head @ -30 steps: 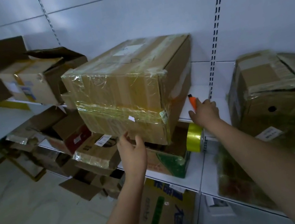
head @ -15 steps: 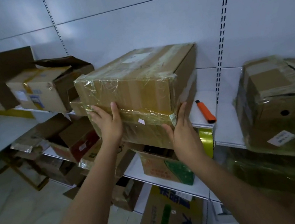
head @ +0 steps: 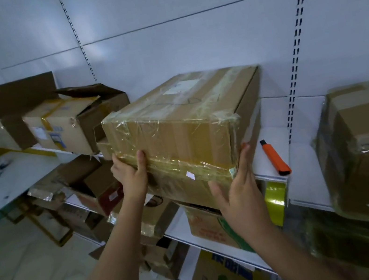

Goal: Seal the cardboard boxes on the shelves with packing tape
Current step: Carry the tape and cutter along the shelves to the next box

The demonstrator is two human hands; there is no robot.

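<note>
Since a second ago, when our right hand was out by the orange cutter and our left reached under the box, both of our hands have come onto the large tape-wrapped brown cardboard box [head: 178, 136], which now sits a little higher in view. We order the rest by size. Behind everything runs the white slotted wall panel [head: 183, 29], and below it the white metal shelf [head: 264, 150] carries the box, whose near end overhangs the shelf's front edge. At the far right, on the same shelf level, rests a crumpled cardboard box under shiny plastic wrap [head: 366, 144], well apart from ours. To the left stands an open brown carton with raised flaps [head: 65, 126], just beside our box. Our left hand [head: 130, 176] presses the box's lower left front, fingers straight and together, thumb lying along the tape band. Our right hand [head: 240, 194] lies flat against the lower right corner, fingers straight and slightly spread. A yellow roll of packing tape [head: 274, 203] hangs at the shelf's front edge, near our right hand. An orange utility knife [head: 276, 158] lies on the shelf, just right of the box.
</note>
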